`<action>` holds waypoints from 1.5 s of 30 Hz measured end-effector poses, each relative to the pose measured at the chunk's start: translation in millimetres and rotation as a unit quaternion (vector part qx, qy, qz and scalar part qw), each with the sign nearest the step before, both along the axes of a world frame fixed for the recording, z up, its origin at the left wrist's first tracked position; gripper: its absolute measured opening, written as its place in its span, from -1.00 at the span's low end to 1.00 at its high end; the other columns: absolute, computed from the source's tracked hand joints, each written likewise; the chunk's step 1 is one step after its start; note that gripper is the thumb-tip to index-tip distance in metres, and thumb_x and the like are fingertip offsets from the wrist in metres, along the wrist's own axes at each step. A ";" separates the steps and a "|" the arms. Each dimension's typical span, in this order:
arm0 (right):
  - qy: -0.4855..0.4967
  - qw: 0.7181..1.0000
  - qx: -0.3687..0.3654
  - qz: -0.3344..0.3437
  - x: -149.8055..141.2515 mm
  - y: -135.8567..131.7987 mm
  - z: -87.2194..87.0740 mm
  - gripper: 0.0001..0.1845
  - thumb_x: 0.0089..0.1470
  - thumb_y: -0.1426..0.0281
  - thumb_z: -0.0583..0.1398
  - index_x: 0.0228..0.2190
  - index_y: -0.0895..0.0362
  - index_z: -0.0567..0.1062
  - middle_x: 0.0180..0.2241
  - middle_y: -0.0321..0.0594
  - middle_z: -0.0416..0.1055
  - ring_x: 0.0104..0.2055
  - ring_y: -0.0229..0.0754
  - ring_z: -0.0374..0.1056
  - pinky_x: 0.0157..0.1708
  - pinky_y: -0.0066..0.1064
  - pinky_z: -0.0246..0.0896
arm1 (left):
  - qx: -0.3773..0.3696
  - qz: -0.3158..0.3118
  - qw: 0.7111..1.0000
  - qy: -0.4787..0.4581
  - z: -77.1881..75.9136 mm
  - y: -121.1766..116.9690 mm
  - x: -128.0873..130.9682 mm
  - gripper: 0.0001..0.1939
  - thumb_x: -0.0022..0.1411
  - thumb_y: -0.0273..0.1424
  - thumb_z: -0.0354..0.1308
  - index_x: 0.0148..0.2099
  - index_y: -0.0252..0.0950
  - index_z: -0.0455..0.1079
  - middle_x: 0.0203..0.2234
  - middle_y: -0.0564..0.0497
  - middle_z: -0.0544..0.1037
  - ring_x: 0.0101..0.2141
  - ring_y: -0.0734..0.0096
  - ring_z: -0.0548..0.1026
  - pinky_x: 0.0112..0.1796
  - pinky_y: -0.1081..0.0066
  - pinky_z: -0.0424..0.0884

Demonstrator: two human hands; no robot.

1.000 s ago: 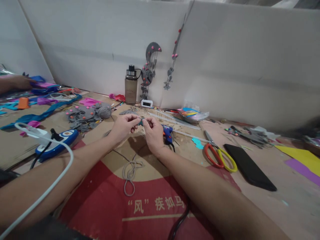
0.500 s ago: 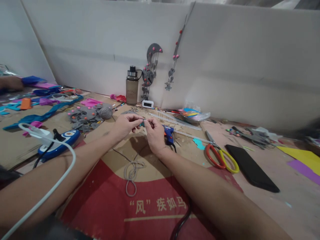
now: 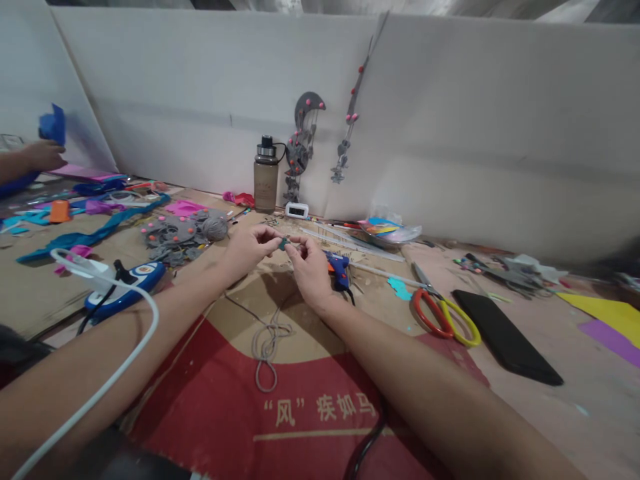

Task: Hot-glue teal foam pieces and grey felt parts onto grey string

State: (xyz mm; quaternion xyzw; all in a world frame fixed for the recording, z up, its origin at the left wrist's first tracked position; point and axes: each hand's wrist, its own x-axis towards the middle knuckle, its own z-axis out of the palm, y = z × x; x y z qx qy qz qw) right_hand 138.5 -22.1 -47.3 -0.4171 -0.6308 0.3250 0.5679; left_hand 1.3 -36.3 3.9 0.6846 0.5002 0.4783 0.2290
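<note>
My left hand (image 3: 250, 248) and my right hand (image 3: 311, 265) meet above the cardboard-covered table, fingertips pinched together on a small teal piece (image 3: 283, 243). A thin grey cord (image 3: 267, 340) hangs from the hands and lies looped on the red printed cardboard (image 3: 210, 407) below. A blue hot glue gun (image 3: 339, 270) lies just right of my right hand. Both forearms stretch in from the bottom corners.
Scissors with red and yellow handles (image 3: 443, 313) and a black phone (image 3: 507, 337) lie right. A bottle (image 3: 265, 177) stands by the white wall. Grey felt cutouts and a yarn ball (image 3: 215, 228) lie left, beside a blue device (image 3: 125, 288). Another person's hand (image 3: 43, 157) holds blue material far left.
My hands stay pinched on the small piece, barely shifted. The other person's hand at far left has lifted a blue piece up off the table.
</note>
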 end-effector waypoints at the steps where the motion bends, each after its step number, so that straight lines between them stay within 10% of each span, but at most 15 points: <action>1: -0.002 1.000 -0.004 0.001 -0.5 -0.8 0.0 -0.70 0.01 0.24 0.14 -0.23 0.15 0.37 -0.53 -0.39 0.20 -0.48 -0.30 0.13 -0.43 -0.46 0.07 | -0.012 0.003 1.000 -0.015 -2.0 1.6 -1.0 -0.87 0.00 -0.37 0.18 -0.41 -0.34 0.46 -0.71 0.10 0.39 -0.66 0.56 0.28 -0.59 0.54 0.17; 15: -0.148 0.984 0.080 0.054 -2.5 -12.8 14.1 -0.84 0.08 0.37 0.06 -0.44 0.13 0.42 -0.43 -0.26 0.38 -0.34 -0.23 0.25 -0.29 -0.39 0.09 | -0.060 0.045 0.981 -0.179 -28.2 31.5 -21.6 -0.76 -0.05 -0.28 0.21 -0.34 -0.34 0.41 -0.73 0.13 0.34 -0.71 0.61 0.22 -0.68 0.59 0.06; 24: -0.310 0.881 0.219 0.283 17.1 -53.7 74.0 -0.68 0.18 0.25 0.02 -0.45 0.07 0.50 -0.40 -0.26 0.42 -0.28 -0.22 0.27 -0.22 -0.38 0.11 | -0.070 0.054 0.948 -0.307 -20.6 33.7 -27.5 -0.78 -0.07 -0.31 0.22 -0.40 -0.33 0.31 -0.75 0.20 0.25 -0.74 0.66 0.11 -0.71 0.59 -0.11; 28: -0.268 0.949 0.157 0.055 50.6 -32.7 79.9 -0.62 0.18 0.20 -0.01 -0.52 0.09 0.43 -0.51 -0.27 0.37 -0.44 -0.24 0.22 -0.38 -0.39 0.05 | -0.072 0.025 0.944 -0.321 -16.5 31.8 -25.3 -0.75 -0.07 -0.30 0.24 -0.36 -0.33 0.33 -0.72 0.19 0.26 -0.72 0.67 0.12 -0.70 0.60 -0.11; 33: -0.304 0.946 0.004 -0.114 95.8 6.3 31.8 -0.64 -0.14 0.15 0.26 -0.70 0.07 0.29 -0.70 -0.30 0.19 -0.57 -0.21 0.13 -0.47 -0.36 -0.05 | -0.073 -0.015 0.943 -0.325 0.8 32.4 -11.0 -0.71 -0.13 -0.30 0.30 -0.36 -0.33 0.35 -0.67 0.17 0.27 -0.67 0.67 0.16 -0.70 0.62 -0.08; 38: -0.212 0.964 -0.134 -0.087 101.1 19.1 -0.4 -0.60 -0.43 0.44 0.36 -0.82 0.02 0.19 -0.81 -0.41 0.01 -0.61 -0.20 0.11 -0.52 -0.34 -0.02 | -0.050 -0.042 0.960 -0.271 21.5 33.2 12.0 -0.74 -0.09 -0.29 0.28 -0.35 -0.34 0.40 -0.68 0.17 0.25 -0.69 0.67 0.15 -0.71 0.61 -0.04; 45: -0.105 0.976 -0.178 -0.072 87.3 22.9 20.9 -0.97 -0.18 0.43 0.14 -0.54 0.11 0.38 -0.66 -0.32 0.25 -0.64 -0.27 0.14 -0.64 -0.41 0.06 | -0.092 -0.019 0.944 -0.317 3.4 25.5 23.4 -0.77 -0.10 -0.32 0.26 -0.39 -0.35 0.37 -0.72 0.19 0.22 -0.71 0.68 0.10 -0.71 0.62 -0.11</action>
